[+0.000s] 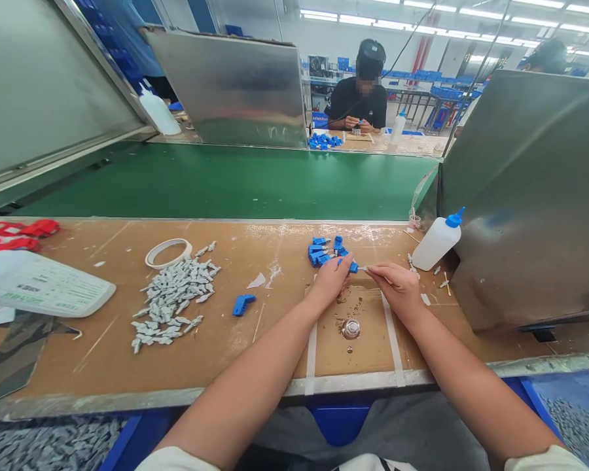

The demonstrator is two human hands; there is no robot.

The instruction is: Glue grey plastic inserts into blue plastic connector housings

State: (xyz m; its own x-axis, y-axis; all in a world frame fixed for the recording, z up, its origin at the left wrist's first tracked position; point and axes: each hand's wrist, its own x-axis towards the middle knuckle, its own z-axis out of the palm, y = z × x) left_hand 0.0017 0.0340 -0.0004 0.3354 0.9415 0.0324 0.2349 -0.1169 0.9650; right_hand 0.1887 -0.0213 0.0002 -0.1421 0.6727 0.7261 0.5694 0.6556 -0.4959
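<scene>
Just right of the middle of the tabletop (226,353), the left hand (330,281) is closed around a small blue plastic block (350,266), fingertips narrow on it. The right hand (396,281) is held narrow too, pinching a thin, pale grey piece (364,269) at the block's right end. Whether that piece is already seated in the block cannot be told.

Toward the far edge, just beyond the left hand, sits a cluster of blue plastic blocks (319,251), some with pale tips. One loose blue plastic block (244,305) lies apart from them, well to the left. Further left is a spread heap of small grey plastic pieces (177,294), with a white ring-shaped tape roll (150,255) at its far side.

Between the forearms, toward the near edge, a round shiny spot (351,328) lies between two white tape strips (392,333); its material is unclear. A white plastic squeeze bottle with a blue nozzle (436,243) leans near the far right corner, beside a grey metal panel (530,196).

At the left edge lie red objects (22,230) and a white container with green print (49,284). Past the far edge runs a green belt (235,180); across it sits a person in black (358,101).
</scene>
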